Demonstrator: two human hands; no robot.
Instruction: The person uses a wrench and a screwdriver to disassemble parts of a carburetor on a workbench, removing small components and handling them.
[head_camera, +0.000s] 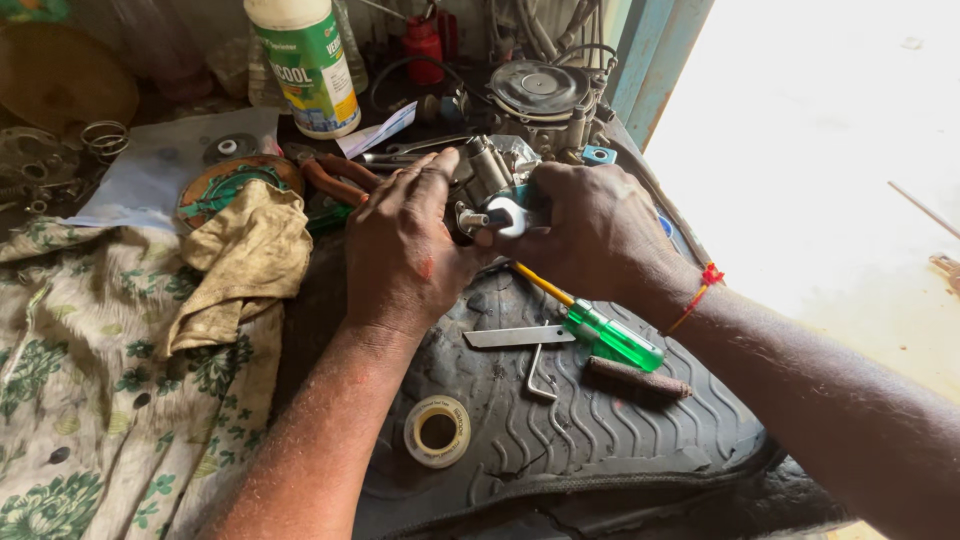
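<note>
Both hands work mid-frame: left hand (400, 250) grips a metal part (487, 172), right hand (590, 230) clenches a spanner (506, 215). A slip could round the nut or knock knuckles.

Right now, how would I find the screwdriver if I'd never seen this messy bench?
Look at the black ribbed tyre under the hands. The screwdriver lies there below the right hand. Only it has a clear green handle and yellow shaft.

A small grey metal part (480, 185) and silver open-ended wrench (508, 215), held together.
</note>
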